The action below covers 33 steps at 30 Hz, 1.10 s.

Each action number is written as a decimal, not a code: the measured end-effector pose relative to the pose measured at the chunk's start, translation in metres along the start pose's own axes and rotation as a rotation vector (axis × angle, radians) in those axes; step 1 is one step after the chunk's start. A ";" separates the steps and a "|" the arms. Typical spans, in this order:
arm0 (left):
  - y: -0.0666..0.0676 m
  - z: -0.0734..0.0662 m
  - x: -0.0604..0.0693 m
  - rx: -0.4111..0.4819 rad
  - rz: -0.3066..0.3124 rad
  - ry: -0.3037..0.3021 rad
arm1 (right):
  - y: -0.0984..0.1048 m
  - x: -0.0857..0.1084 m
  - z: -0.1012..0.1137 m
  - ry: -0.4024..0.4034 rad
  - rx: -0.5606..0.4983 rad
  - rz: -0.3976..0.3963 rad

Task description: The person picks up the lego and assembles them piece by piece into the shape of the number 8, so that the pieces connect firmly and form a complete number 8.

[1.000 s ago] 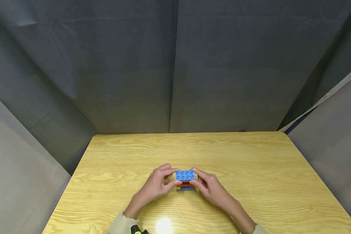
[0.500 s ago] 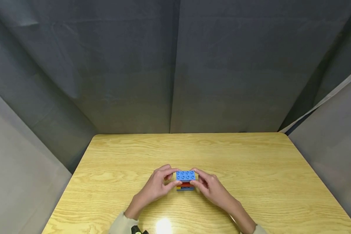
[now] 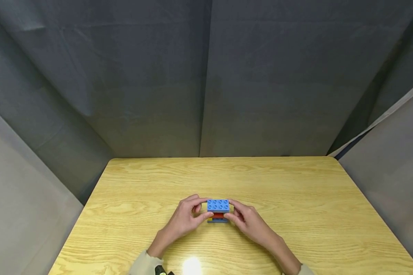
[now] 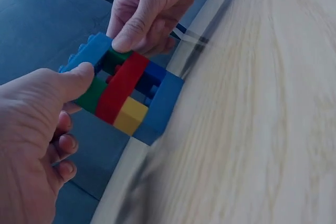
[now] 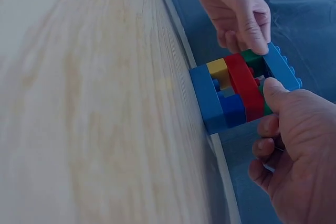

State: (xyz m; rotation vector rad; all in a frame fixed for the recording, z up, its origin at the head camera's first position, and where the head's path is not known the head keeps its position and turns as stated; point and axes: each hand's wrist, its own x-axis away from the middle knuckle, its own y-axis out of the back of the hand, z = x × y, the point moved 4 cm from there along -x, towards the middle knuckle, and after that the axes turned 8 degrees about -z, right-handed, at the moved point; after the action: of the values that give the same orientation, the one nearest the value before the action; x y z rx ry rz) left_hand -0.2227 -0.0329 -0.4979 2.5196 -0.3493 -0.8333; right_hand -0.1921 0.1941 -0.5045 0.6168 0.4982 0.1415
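Observation:
A stack of toy building bricks (image 3: 218, 210) stands upright on the table between my two hands. On top is a light blue brick (image 4: 86, 54) with studs. Below it come small green bricks (image 4: 90, 97), then a long red brick (image 4: 122, 87). A yellow brick (image 5: 219, 72) and a dark blue brick (image 5: 233, 109) sit under the red one, on a blue base brick (image 5: 207, 98). My left hand (image 3: 186, 214) pinches the upper left end of the stack with thumb and fingers. The upper right end is pinched by my right hand (image 3: 247, 219). Fingertips behind the stack are partly hidden.
The wooden table (image 3: 278, 191) spreads out around the hands. Dark grey curtains (image 3: 151, 84) hang behind its far edge, and lighter grey panels (image 3: 17, 191) stand at both sides. A bright light reflection lies on the near tabletop.
Both hands keep their hold. The brick stack has shifted very slightly away from me in the head view, and its top brick's front face shows a little more.

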 end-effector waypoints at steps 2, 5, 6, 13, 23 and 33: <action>0.000 0.004 0.001 -0.008 0.017 0.028 | 0.000 0.001 -0.002 -0.015 0.008 0.014; -0.001 0.008 0.002 -0.012 0.046 0.054 | 0.000 0.000 -0.003 -0.022 0.013 0.023; -0.001 0.009 0.002 -0.009 0.051 0.058 | 0.000 0.000 -0.004 -0.022 0.011 0.024; -0.002 0.017 0.001 -0.001 0.079 0.074 | 0.003 -0.003 -0.008 -0.036 0.008 0.048; -0.006 0.019 0.005 0.011 0.091 0.110 | 0.002 0.001 -0.013 -0.080 0.040 0.091; -0.010 0.021 0.006 0.055 0.069 0.135 | 0.002 0.000 -0.015 -0.161 0.073 0.054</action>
State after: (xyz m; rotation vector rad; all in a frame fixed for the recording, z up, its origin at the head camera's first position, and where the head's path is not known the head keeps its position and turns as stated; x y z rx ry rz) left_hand -0.2299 -0.0342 -0.5212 2.5820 -0.4166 -0.6310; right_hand -0.1991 0.2034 -0.5137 0.7071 0.3319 0.1237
